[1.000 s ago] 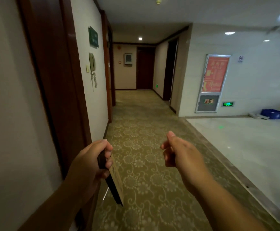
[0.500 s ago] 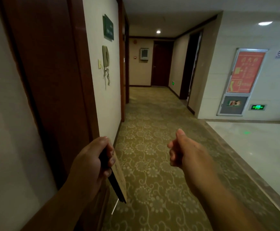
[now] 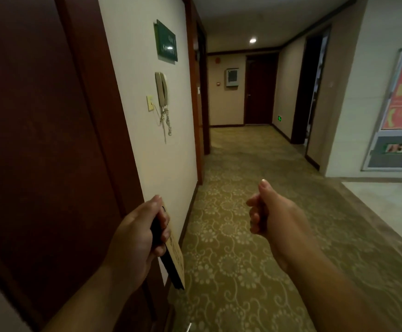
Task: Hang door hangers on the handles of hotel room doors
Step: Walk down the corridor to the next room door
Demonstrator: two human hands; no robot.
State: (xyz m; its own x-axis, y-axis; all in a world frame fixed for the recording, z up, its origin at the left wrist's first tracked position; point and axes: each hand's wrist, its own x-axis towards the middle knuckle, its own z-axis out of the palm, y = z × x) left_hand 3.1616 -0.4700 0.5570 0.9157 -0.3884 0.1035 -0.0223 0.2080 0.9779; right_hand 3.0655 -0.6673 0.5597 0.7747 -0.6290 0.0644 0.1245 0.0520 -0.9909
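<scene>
My left hand [image 3: 135,238] grips a stack of door hangers [image 3: 174,262], tan on the face with dark edges, pointing down and forward. It hovers just beside the dark wooden door frame [image 3: 108,111] on my left. My right hand [image 3: 271,216] is held out over the carpet as a loose fist with the thumb up, holding nothing. The dark wooden door [image 3: 32,140] fills the left of the view; its handle is not visible. Another dark door [image 3: 261,89] stands at the far end of the corridor.
A patterned green carpet [image 3: 243,212] runs down the corridor. On the left wall hang a green sign [image 3: 166,41] and a beige wall phone [image 3: 162,89] with a coiled cord. A red poster panel [image 3: 401,111] stands on the right wall beside a pale tiled floor [image 3: 391,202].
The view has moved forward and turned left; the left door and wall phone are nearer and larger. Both hands keep the same pose, the left still holding the hangers.
</scene>
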